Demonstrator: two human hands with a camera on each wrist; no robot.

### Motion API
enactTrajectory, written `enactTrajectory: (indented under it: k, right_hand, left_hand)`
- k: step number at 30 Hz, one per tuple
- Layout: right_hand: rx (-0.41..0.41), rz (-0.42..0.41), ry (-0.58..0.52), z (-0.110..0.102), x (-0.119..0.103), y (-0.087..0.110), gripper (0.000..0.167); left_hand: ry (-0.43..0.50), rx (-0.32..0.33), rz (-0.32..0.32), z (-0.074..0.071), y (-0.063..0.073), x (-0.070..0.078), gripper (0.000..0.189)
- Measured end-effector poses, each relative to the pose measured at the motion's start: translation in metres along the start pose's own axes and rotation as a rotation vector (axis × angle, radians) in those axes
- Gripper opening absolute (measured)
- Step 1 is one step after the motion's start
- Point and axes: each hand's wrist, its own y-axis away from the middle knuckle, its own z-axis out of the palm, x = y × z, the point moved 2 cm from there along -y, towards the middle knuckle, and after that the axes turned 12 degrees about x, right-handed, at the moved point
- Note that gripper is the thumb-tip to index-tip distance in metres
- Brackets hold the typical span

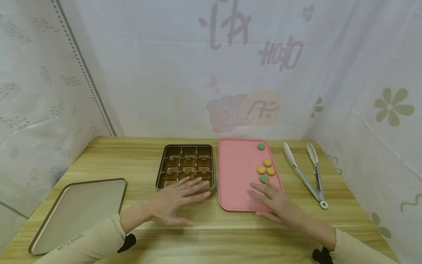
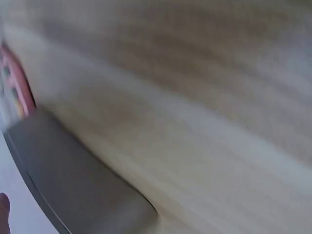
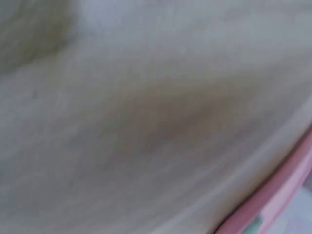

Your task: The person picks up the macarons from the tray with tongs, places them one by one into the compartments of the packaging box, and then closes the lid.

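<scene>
My left hand (image 1: 179,201), palm down with fingers spread, hovers over the front edge of a dark box (image 1: 159,179) with a brown insert of several compartments. In the left wrist view the box's side (image 2: 83,175) is blurred, and one fingertip (image 2: 4,212) shows at the edge. Extended fingers of my right hand (image 1: 273,203) overlap the lower right part of a pink tray (image 1: 235,176). Just beyond them lie a green macaron (image 1: 264,178) and three yellow macarons (image 1: 261,170). Another green macaron (image 1: 261,146) lies near the tray's far corner. Both hands hold nothing.
Metal tongs (image 1: 308,181) with white tips lie spread on the right of the wooden table (image 1: 197,244). A flat bronze-coloured lid or tray (image 1: 87,205) lies at the left, partly under the left sleeve. Patterned cloth (image 1: 158,73) hangs behind and at both sides.
</scene>
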Motion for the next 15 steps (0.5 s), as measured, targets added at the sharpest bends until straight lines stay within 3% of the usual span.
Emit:
enactTrajectory:
  k: [6,9,12,15]
  right_hand:
    - [0.238,0.358,0.028,-0.03,0.043,0.019,0.045]
    - [0.302,0.558,0.105,-0.045,0.064,0.036,0.05]
    - [0.271,0.765,0.159,-0.058,0.08,0.053,0.054]
    - [0.189,0.868,0.248,-0.067,0.093,0.063,0.045]
  left_hand:
    - [0.225,0.132,-0.475,-0.01,0.015,-0.044,0.075]
    - [0.331,0.204,-0.705,-0.011,0.027,-0.064,0.072]
    - [0.411,0.267,-0.886,-0.01,0.037,-0.079,0.068]
    - [0.452,0.307,-1.031,-0.008,0.044,-0.089,0.067]
